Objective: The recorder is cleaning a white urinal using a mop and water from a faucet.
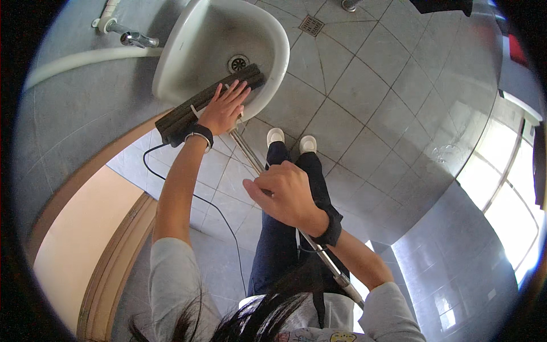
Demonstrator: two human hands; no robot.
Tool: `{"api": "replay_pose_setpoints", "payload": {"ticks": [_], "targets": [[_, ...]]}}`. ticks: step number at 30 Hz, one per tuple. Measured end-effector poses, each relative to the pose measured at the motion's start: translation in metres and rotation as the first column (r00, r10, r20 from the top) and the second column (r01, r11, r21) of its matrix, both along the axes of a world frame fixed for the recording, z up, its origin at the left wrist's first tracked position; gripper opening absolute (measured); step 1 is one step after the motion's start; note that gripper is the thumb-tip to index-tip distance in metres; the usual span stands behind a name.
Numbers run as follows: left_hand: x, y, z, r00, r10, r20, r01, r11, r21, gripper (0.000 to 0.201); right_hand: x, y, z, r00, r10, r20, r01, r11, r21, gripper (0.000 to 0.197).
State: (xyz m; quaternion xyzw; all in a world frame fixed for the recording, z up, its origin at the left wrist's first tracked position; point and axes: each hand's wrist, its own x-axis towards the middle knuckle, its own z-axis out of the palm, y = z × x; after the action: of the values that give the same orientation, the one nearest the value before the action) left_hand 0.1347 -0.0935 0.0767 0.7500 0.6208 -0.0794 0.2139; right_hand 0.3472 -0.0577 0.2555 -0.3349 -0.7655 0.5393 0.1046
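A sponge mop with a long dark roller head [212, 102] lies slantwise over the near rim of a white sink [277, 54]. Its far end reaches into the bowl, close to the drain [238, 63]. My left hand [224, 106] rests flat on the mop head with its fingers stretched out. From the head a metal pole [247, 149] runs back toward my body, passing under my right forearm. Around that pole my right hand [285, 191] is closed, about midway along it. Both wrists carry dark bands.
A metal tap [138, 39] and a white pipe [85, 61] sit on the tiled wall at left. A floor drain [311, 25] lies beyond the sink. My feet in white shoes [307, 143] stand on grey tiles. A thin black cable [219, 211] hangs from my left wrist.
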Motion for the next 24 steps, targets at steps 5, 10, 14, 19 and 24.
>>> {"api": "replay_pose_setpoints", "payload": {"ticks": [5, 10, 14, 19, 24], "targets": [[0.000, 0.001, -0.001, 1.000, 0.020, -0.015, -0.020, 1.000, -0.018, 0.047, 0.012, -0.002, 0.009, 0.989, 0.115, 0.097, -0.111, 0.993, -0.049, 0.034], [-0.004, 0.000, -0.005, 0.998, 0.007, -0.068, -0.006, 1.000, 0.011, 0.047, 0.018, -0.006, 0.018, 0.989, 0.113, 0.094, -0.108, 0.992, -0.059, 0.031], [-0.007, 0.000, -0.009, 0.998, 0.002, -0.064, -0.001, 1.000, 0.017, 0.047, 0.024, -0.011, 0.025, 0.993, 0.066, 0.101, -0.057, 0.994, -0.088, 0.038], [-0.005, 0.001, -0.007, 0.997, 0.004, -0.073, -0.003, 1.000, 0.008, 0.046, 0.035, -0.016, 0.036, 0.994, 0.046, 0.101, -0.040, 0.997, -0.061, 0.037], [-0.009, 0.003, -0.007, 0.997, 0.004, -0.071, -0.004, 1.000, -0.003, 0.046, 0.048, -0.024, 0.044, 0.994, 0.063, 0.090, -0.053, 0.993, -0.110, 0.021]]}}
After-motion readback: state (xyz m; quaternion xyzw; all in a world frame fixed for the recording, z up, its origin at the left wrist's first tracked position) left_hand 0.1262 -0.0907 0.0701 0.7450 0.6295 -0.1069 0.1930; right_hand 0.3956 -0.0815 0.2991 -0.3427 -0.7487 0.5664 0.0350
